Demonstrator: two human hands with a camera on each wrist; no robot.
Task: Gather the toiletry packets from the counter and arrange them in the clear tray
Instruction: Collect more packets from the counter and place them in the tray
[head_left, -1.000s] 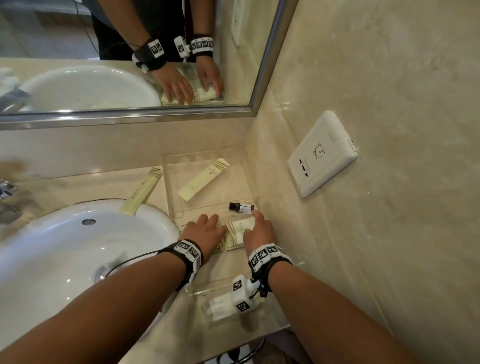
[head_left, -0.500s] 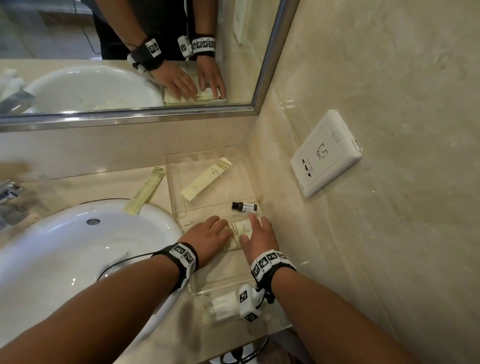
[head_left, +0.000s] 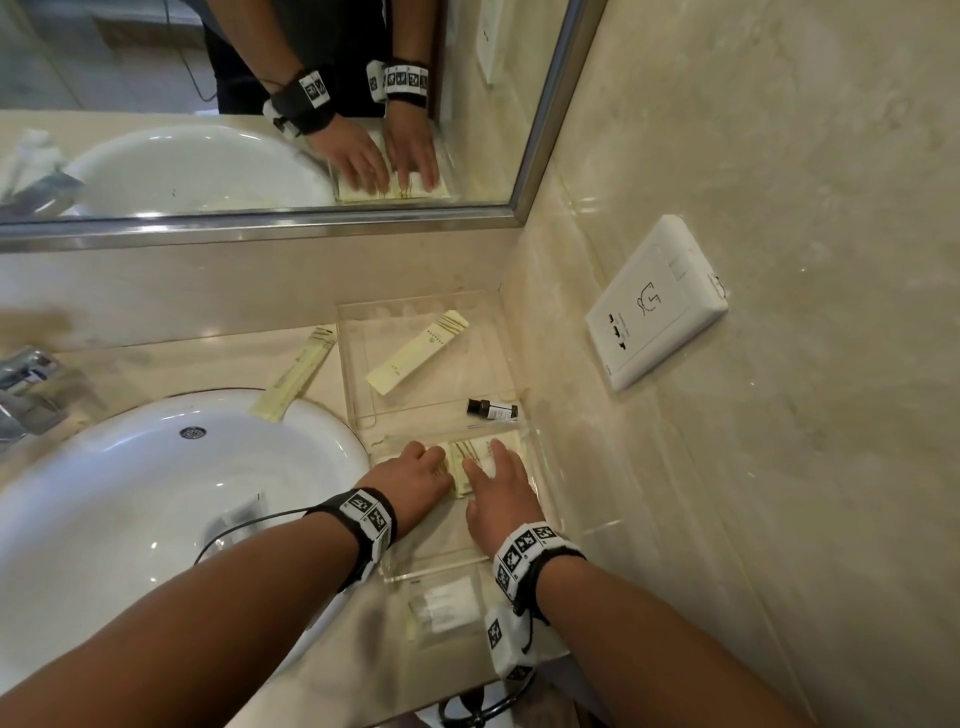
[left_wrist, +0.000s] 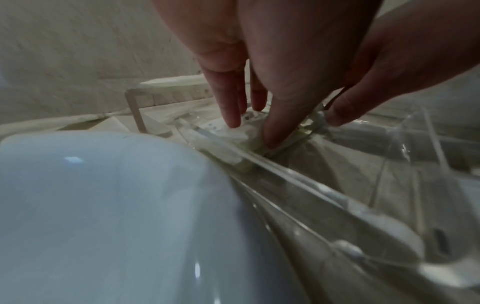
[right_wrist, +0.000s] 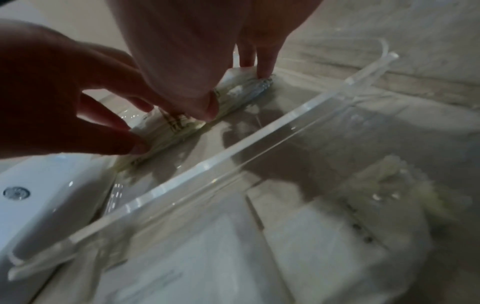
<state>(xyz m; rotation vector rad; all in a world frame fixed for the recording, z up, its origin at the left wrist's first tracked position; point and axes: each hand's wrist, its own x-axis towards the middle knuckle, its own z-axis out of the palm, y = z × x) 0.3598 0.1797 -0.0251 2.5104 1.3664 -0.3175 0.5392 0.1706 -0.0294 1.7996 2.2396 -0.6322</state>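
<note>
A clear tray (head_left: 358, 374) stands in the counter's corner. Its back compartment holds a long cream packet (head_left: 415, 353) and a small dark bottle (head_left: 491, 409). In the front compartment lies a stack of cream packets (head_left: 480, 452). My left hand (head_left: 415, 475) and right hand (head_left: 498, 486) rest side by side on that stack, straight fingers pressing it down. The left wrist view shows the left hand's fingertips (left_wrist: 233, 121) on the packets (left_wrist: 244, 133). In the right wrist view the right hand (right_wrist: 207, 82) presses the stack (right_wrist: 239, 92). Another long packet (head_left: 298, 374) lies outside the tray by the sink.
A white sink (head_left: 156, 493) fills the left, with a tap (head_left: 26, 395) at its far left. A clear-wrapped item (head_left: 447, 605) lies on the counter in front of the tray. The marble wall with a white socket plate (head_left: 654, 301) is on the right, a mirror (head_left: 260, 104) behind.
Both hands have drawn closer together over the stack in the front compartment. The right hand has slid left onto the packets. Nothing else has moved.
</note>
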